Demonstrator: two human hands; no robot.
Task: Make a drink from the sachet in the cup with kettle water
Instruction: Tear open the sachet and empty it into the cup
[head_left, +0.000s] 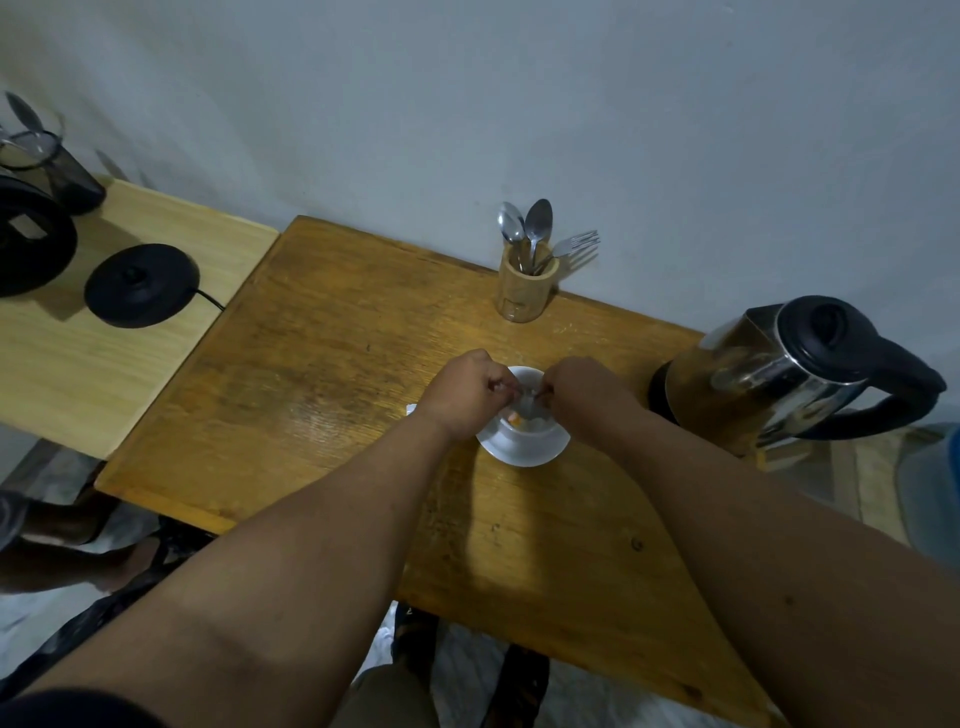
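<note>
Over the middle of the worn, amber-brown wooden table (332, 364), with its streaked grain and scuffed varnish, both hands meet above a small round white ceramic cup (524, 431) that sits on a matching white saucer (540, 454). The left hand (462, 395) and the right hand (584, 392) are curled, knuckles up, and their fingertips pinch opposite ends of a small pale sachet (527, 397) held just above the cup's mouth; the packet is blurred and its print cannot be read. Inside the cup something pale with an orange speck shows. To the right, near the saucer, stands a rounded stainless-steel kettle (769, 374) with a glossy, mirror-like body, black plastic lid and thick black looped handle. At the back edge by the grey-white wall, a cylindrical light-wood cutlery holder (524, 291) holds upright metal spoons (527, 228) and a fork (576, 244). On the adjoining paler laminate table (104, 374) to the left lies a flat round black kettle base (141, 285) with a cord.
</note>
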